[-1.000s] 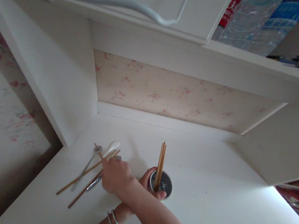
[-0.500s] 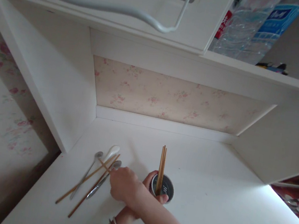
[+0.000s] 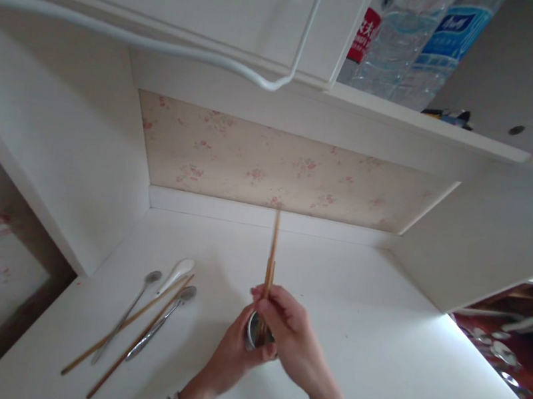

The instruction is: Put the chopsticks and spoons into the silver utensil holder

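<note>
My left hand (image 3: pixel 233 351), with two silver bangles at the wrist, is wrapped round a small dark cup (image 3: pixel 251 333) with a pale rim. Over the cup's mouth, my right hand (image 3: pixel 294 328) pinches a chopstick (image 3: pixel 274 238) that rises higher than the other wooden chopsticks beside it. My right fingers partly hide the cup and the lower ends of the sticks. To the left on the white tabletop lie two loose chopsticks (image 3: pixel 116 366), a long-handled metal spoon (image 3: pixel 127 311), a second metal spoon (image 3: pixel 159 325) and a white ceramic spoon (image 3: pixel 178 273).
Above the white tabletop (image 3: pixel 370 378) hangs a cabinet with a pale handle bar (image 3: pixel 169 48). Plastic bottles (image 3: pixel 403 39) stand on its open shelf at upper right. Side panels (image 3: pixel 52 145) flank the desk, and flowered wallpaper (image 3: pixel 271 166) covers the back.
My right hand has moved from the cutlery on the left to the cup, bringing a chopstick with it. My arms are no longer crossed. The view has shifted slightly to the right.
</note>
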The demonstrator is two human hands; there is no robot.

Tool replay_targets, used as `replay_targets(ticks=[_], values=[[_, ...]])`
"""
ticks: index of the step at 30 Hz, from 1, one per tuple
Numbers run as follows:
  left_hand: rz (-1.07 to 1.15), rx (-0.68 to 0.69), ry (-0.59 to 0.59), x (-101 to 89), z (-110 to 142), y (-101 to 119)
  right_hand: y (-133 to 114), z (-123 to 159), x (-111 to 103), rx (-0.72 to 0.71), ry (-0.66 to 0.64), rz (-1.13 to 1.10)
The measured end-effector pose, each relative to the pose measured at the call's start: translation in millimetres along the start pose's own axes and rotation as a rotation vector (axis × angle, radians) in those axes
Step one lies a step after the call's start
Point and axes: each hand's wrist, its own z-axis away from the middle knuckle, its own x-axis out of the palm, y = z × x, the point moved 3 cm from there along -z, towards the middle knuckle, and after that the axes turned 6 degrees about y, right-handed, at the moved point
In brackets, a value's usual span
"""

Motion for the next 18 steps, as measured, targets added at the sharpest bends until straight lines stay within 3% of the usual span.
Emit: replay_targets(ticks=[3, 5, 12, 18], values=[[0.024, 0.003, 0.021, -3.3, 2.5, -3.3, 37.6, -3.4, -27.8, 0.131, 0.266, -0.142], [-0.013, -0.015, 0.040, -6.2, 2.8, -7.5, 53.8, -4.1, -37.9, 0.146, 0.341, -0.088], [0.005, 0.006, 0.005, -12.9, -0.7, -14.1, 71.3, 11.8, -23.4, 0.130, 0.110, 0.077], [0.074, 0.006, -0.039, -19.2, -4.1, -14.6, 79.2, 24.2, -13.4, 0.052, 0.067, 0.097]])
